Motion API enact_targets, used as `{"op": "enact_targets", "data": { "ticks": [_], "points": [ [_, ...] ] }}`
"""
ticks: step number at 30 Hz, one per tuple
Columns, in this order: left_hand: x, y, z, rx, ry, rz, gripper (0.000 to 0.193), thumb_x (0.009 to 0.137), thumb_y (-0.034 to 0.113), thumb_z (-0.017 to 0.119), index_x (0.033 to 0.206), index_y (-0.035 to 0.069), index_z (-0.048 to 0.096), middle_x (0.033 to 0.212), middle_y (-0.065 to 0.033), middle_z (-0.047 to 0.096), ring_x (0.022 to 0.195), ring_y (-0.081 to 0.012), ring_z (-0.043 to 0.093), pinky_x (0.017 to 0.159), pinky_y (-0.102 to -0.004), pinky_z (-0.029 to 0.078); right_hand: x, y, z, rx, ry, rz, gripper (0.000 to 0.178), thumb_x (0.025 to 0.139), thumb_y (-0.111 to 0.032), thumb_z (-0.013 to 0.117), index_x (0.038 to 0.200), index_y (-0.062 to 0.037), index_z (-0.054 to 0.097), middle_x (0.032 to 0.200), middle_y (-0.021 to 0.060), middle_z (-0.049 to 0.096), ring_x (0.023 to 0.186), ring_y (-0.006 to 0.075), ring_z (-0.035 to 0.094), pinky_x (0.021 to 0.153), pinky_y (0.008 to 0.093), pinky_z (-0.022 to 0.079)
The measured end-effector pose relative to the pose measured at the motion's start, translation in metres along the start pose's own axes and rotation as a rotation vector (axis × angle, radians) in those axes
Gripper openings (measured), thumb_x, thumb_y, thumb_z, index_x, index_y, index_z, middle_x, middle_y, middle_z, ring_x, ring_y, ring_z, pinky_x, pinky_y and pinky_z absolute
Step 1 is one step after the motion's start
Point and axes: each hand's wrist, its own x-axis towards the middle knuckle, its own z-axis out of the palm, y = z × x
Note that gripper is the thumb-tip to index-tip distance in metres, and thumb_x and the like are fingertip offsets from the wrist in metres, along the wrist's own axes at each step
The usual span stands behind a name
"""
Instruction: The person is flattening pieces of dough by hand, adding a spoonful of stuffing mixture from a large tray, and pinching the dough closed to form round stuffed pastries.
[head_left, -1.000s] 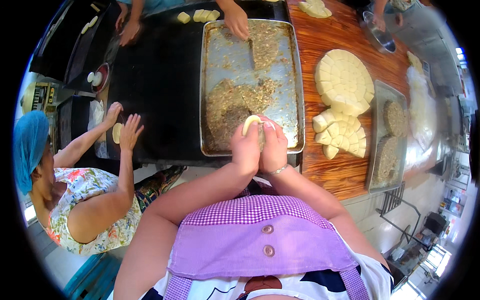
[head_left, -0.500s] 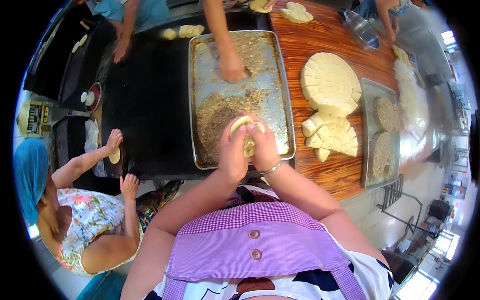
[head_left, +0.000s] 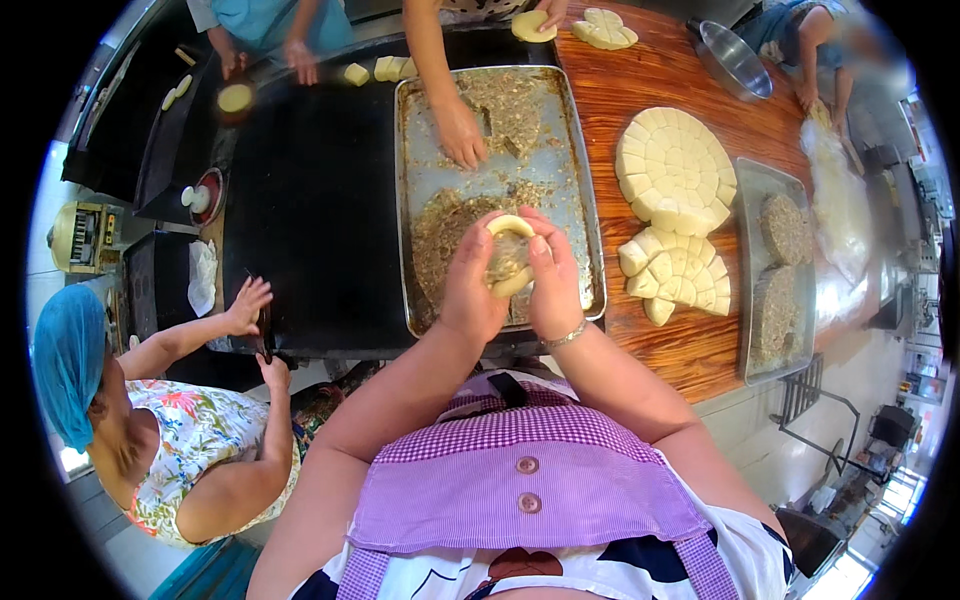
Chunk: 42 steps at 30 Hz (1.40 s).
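Note:
My left hand (head_left: 474,292) and my right hand (head_left: 556,284) are cupped together around a dough wrapper (head_left: 512,224). The pale rim of the wrapper stands up as an open ring, with a crumbly brownish filling (head_left: 508,256) showing inside. My thumbs rest on the rim from both sides. Both hands are over the near part of a large metal tray (head_left: 552,150), which bears heaps of the same nutty filling (head_left: 432,240). At the far part of this tray, a co-worker's hand (head_left: 462,138) reaches down to the filling.
On the wooden table at right lie a round of cut dough (head_left: 677,165) and a partial one (head_left: 675,275). Beyond them are a second tray (head_left: 752,290) with two filling mounds and a metal bowl (head_left: 735,60). A black worktop (head_left: 300,220) extends left; several co-workers stand around.
The wrapper in my hands now shows a wider opening with its filling visible. The left co-worker's raised hand has come off a dough disc. The opposite co-worker's hand has shifted in the tray.

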Motion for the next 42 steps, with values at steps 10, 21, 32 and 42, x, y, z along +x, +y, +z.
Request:
{"op": "enact_targets", "data": {
  "ticks": [10,21,32,42],
  "points": [
    [-0.011,-0.016,0.019,0.294,0.257,0.091,0.029,0.101,0.009,0.047,0.127,-0.002,0.054,0.117,-0.0091,0.062,0.107,-0.0169,0.059,0.095,-0.0302,0.049,-0.01,0.014,0.013,-0.056,0.142,0.054,0.028,0.095,-0.007,0.055,0.121,0.0037,0.06,0.126,0.0124,0.061,0.115,0.0173,0.057,0.099,0.0298,0.046],
    [0.025,0.005,-0.003,-0.156,0.172,-0.112,0.059,0.106,0.048,0.026,0.142,0.003,0.04,0.136,-0.0117,0.052,0.126,-0.0259,0.05,0.111,-0.0394,0.037,0.017,0.019,0.005,0.298,0.182,0.14,0.041,0.098,-0.014,0.059,0.133,0.0011,0.045,0.123,0.0106,0.057,0.114,0.019,0.056,0.1,0.0338,0.046],
    [0.018,0.023,0.003,-0.075,0.086,-0.041,0.078,0.103,0.06,0.022,0.154,0.0,0.02,0.152,-0.0117,0.038,0.143,-0.0258,0.032,0.12,-0.0398,0.02,0.016,0.013,0.007,0.43,0.039,0.212,0.043,0.089,-0.009,0.07,0.127,-0.0047,0.049,0.118,0.0088,0.06,0.109,0.0203,0.061,0.093,0.0342,0.052],
    [-0.007,0.016,-0.021,0.583,-0.176,0.101,0.056,0.108,0.034,0.034,0.154,0.004,0.024,0.15,-0.011,0.039,0.138,-0.022,0.037,0.116,-0.0357,0.028,0.005,0.009,0.012,0.695,0.007,0.358,0.035,0.095,-0.017,0.065,0.125,-0.0051,0.05,0.116,0.0093,0.061,0.104,0.02,0.064,0.087,0.0319,0.057]
  ]
}}
